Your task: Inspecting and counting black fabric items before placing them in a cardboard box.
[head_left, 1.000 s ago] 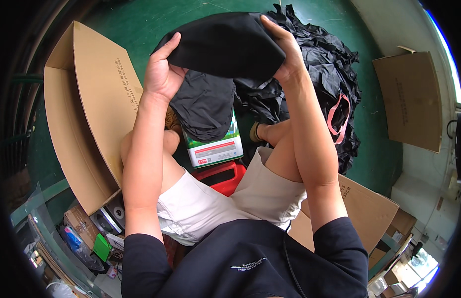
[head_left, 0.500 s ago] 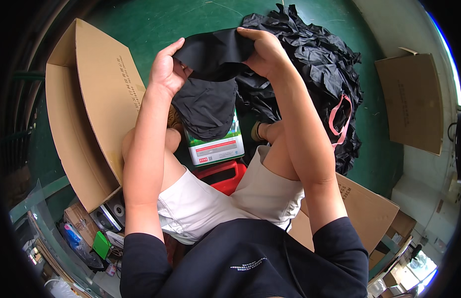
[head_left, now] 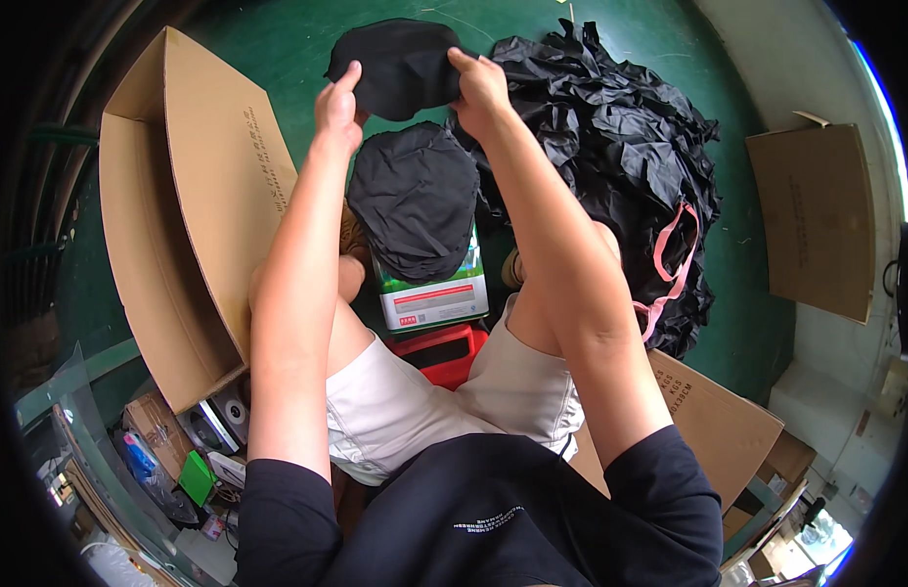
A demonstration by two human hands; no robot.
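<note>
Both my hands hold up a rounded piece of black fabric (head_left: 400, 68), stretched between them above the floor. My left hand (head_left: 338, 112) grips its left edge, thumb on top. On the right edge, my right hand (head_left: 481, 90) pinches the cloth, also thumb uppermost; the fingers beneath are hidden. Just below, a flat stack of similar black fabric pieces (head_left: 415, 201) rests on a white and green box-shaped container (head_left: 434, 301) between my legs. A big heap of crumpled black fabric (head_left: 620, 137) lies to the right, with a pink strap (head_left: 674, 259) on it.
An open cardboard box (head_left: 224, 157) stands at the left. Another cardboard box (head_left: 718, 416) is at my right side, and one more carton (head_left: 816, 220) leans against the right wall. A red plastic object (head_left: 444, 357) sits between my thighs. Green floor (head_left: 248, 49) surrounds these things.
My hands have moved away from me and slightly left with the fabric piece. It now lies flatter and shows a rounded shape, and more of the stack beneath is uncovered.
</note>
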